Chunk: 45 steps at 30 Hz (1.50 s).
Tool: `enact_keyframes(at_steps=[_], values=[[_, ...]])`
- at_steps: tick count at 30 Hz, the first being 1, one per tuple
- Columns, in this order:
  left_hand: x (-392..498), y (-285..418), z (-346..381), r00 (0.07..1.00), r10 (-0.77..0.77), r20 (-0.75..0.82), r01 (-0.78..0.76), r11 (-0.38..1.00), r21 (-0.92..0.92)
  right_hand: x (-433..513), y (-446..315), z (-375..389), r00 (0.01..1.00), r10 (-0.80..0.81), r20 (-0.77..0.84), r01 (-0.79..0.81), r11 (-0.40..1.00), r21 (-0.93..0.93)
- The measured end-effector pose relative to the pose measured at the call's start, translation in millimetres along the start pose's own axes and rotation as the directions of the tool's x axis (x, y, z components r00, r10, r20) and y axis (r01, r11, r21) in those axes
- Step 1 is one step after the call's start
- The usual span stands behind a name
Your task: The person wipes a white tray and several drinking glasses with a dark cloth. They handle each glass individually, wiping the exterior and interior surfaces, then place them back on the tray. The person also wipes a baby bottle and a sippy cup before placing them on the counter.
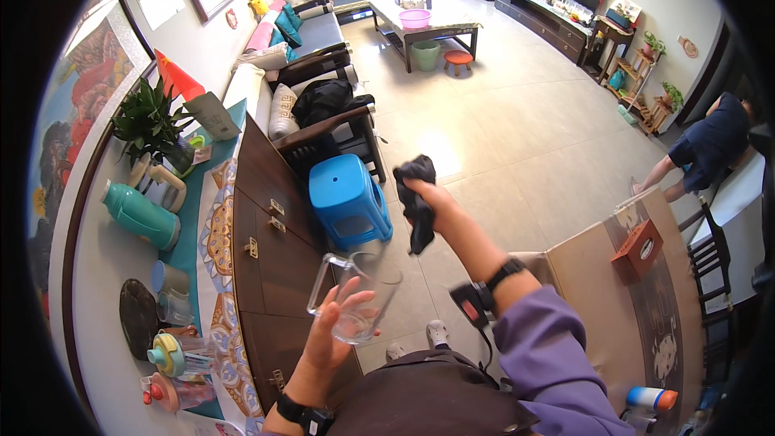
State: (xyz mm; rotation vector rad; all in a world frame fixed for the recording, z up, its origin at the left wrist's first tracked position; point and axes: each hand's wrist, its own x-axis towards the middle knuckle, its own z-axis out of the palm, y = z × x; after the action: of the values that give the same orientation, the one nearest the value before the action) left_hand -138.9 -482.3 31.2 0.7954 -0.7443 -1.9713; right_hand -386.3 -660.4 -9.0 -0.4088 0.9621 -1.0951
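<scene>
My left hand [327,339] holds a clear glass mug [366,309] by its lower body, in front of my waist. The mug's square handle points to the left and its mouth tilts up and away. Nothing can be seen inside the mug. In my right hand [433,197] is a bunched black cloth [418,212], held higher and further out than the mug. Cloth and mug are apart. Both of my wrists wear black straps, with a small device on the right one.
To my left stands a dark wooden cabinet [266,242] bearing a green thermos [142,218], cups and bottles. A blue plastic stool [348,200] stands beside it. On my right is a covered table [581,290] with a tissue box [639,248]. Another person [711,139] bends over at far right.
</scene>
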Motion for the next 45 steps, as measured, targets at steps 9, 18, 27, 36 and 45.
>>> enact_keyframes(at_steps=[9,18,27,36,45], values=[[-25.2,8.7,3.1,0.960,0.081,-0.267,-0.088,0.996,-0.016,91.5,-72.0,38.1,0.981,-0.193,0.019,0.194,0.971,-0.139],[-1.8,14.3,-7.6,0.950,0.140,-0.281,-0.180,0.976,-0.119,-89.2,50.7,86.2,0.522,-0.638,0.565,0.842,0.490,-0.225],[9.2,17.2,-7.6,0.995,0.097,-0.032,-0.100,0.983,-0.152,-105.1,36.9,104.2,0.267,-0.766,0.585,0.941,0.076,-0.330],[3.5,28.5,-7.1,0.998,-0.001,0.063,0.042,0.746,-0.665,-110.4,43.4,120.0,0.357,-0.724,0.591,0.931,0.325,-0.165],[7.2,17.2,-20.2,0.922,0.177,-0.345,-0.244,0.957,-0.159,-129.8,24.4,115.8,0.321,-0.749,0.580,0.947,0.244,-0.209]])
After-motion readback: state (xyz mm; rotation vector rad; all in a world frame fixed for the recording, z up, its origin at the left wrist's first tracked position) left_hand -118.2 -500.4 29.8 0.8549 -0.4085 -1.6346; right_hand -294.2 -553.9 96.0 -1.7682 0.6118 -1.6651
